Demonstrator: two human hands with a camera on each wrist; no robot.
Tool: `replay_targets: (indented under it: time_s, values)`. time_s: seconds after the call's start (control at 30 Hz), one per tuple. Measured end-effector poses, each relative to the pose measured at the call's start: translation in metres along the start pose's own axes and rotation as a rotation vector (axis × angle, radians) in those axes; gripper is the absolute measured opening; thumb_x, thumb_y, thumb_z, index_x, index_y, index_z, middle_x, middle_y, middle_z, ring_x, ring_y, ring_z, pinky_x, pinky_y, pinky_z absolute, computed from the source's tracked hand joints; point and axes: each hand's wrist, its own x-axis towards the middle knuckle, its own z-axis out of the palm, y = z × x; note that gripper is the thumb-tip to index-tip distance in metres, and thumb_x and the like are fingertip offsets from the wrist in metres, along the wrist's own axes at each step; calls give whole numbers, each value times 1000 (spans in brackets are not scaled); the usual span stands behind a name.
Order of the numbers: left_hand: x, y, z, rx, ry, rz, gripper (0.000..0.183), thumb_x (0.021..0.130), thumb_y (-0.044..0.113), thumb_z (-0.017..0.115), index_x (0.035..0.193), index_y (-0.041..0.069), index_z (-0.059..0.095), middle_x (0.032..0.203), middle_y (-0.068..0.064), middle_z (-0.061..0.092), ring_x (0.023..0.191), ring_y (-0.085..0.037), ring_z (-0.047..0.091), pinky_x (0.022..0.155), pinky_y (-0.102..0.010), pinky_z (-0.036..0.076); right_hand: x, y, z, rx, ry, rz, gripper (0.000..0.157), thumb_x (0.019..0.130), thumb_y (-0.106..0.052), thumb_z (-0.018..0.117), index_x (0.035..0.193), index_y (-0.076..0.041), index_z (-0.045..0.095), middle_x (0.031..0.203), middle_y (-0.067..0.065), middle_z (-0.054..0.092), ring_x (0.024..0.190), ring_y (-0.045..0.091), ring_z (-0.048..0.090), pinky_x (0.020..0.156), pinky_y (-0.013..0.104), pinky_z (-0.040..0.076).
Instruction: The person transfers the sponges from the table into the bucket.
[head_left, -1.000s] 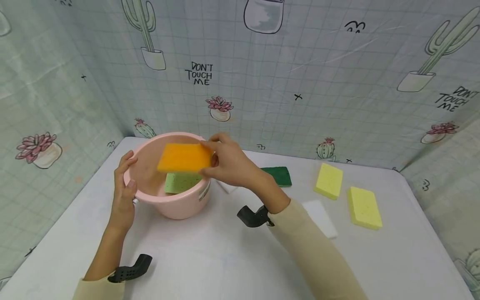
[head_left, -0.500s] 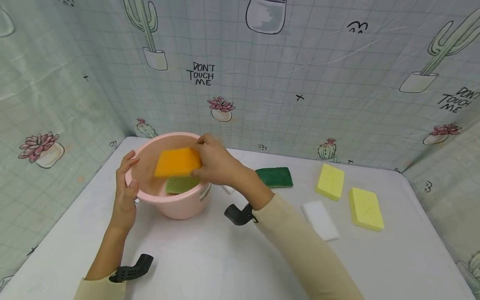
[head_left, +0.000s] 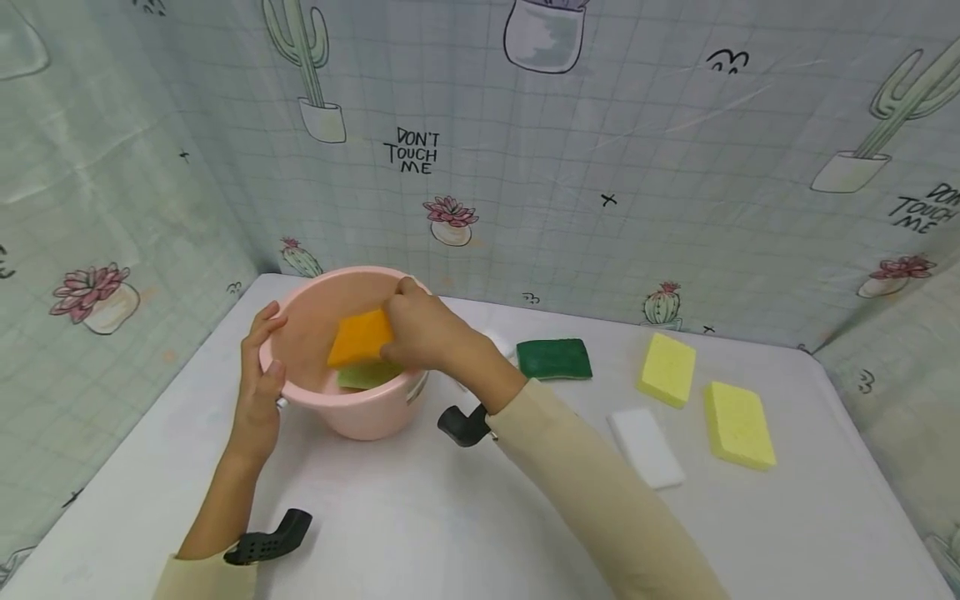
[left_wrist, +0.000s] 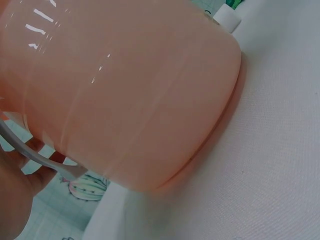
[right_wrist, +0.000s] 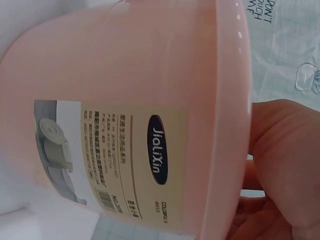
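A pink bucket [head_left: 367,418] stands at the back left of the table in the head view. My left hand [head_left: 258,396] grips its left rim; the left wrist view shows the grey handle [left_wrist: 42,157] passing in front of that hand. Reaching over the right rim, my right hand [head_left: 423,329] holds an orange sponge [head_left: 357,337] inside the bucket. Below that sponge lies a light green sponge [head_left: 366,376], partly covered by it. From the right wrist camera, the bucket wall with its label hides the sponges and most of the fingers.
To the right on the white table [head_left: 420,517] lie a dark green pad [head_left: 553,359], a white sponge [head_left: 647,447] and two yellow sponges [head_left: 667,369]. Another white item [head_left: 501,343] shows partly behind the right wrist. A patterned curtain [head_left: 525,225] borders the table.
My right hand has moved left and lowered the orange sponge from above the rim down into the bucket. The left hand keeps its grip on the rim.
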Motion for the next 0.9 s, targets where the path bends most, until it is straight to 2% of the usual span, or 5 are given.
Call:
replay_targets:
  time_s: [0.2, 0.4, 0.63, 0.73, 0.9]
  values:
    - [1, -2, 0, -25, -12, 24, 55, 94, 29, 43, 146, 17, 31, 157, 7, 11, 141, -21, 17, 112, -44, 22, 4, -2, 4, -25, -16, 8, 33, 80, -20, 73, 105, -2, 61, 128, 13, 49, 83, 15, 55, 75, 21, 48]
    - [1, -3, -2, -43, -27, 41, 54, 94, 27, 41, 146, 16, 30, 157, 4, 11, 142, -21, 14, 113, -44, 18, 8, -4, 6, -51, -52, 4, 22, 79, -20, 74, 89, -7, 60, 108, 7, 55, 78, 15, 54, 73, 18, 47]
    - [1, -2, 0, -7, -16, 7, 54, 93, 30, 42, 145, 19, 30, 156, 11, 12, 141, -20, 17, 110, -46, 26, 8, -3, 6, -71, -96, -25, 30, 75, -25, 79, 90, -6, 62, 92, 4, 53, 74, 14, 53, 69, 16, 47]
    - [1, -2, 0, -16, -19, 13, 54, 94, 29, 41, 145, 18, 30, 156, 10, 12, 141, -20, 16, 111, -47, 24, 9, -4, 7, -81, -71, -22, 28, 76, -25, 79, 89, -6, 62, 97, 6, 55, 77, 14, 53, 74, 16, 48]
    - [1, -3, -1, -82, -25, 63, 52, 94, 25, 40, 144, 13, 31, 157, 5, 13, 142, -21, 13, 114, -43, 17, 11, -4, 11, -95, 7, 20, 30, 78, -24, 77, 96, -4, 63, 121, 12, 51, 85, 16, 55, 84, 24, 50]
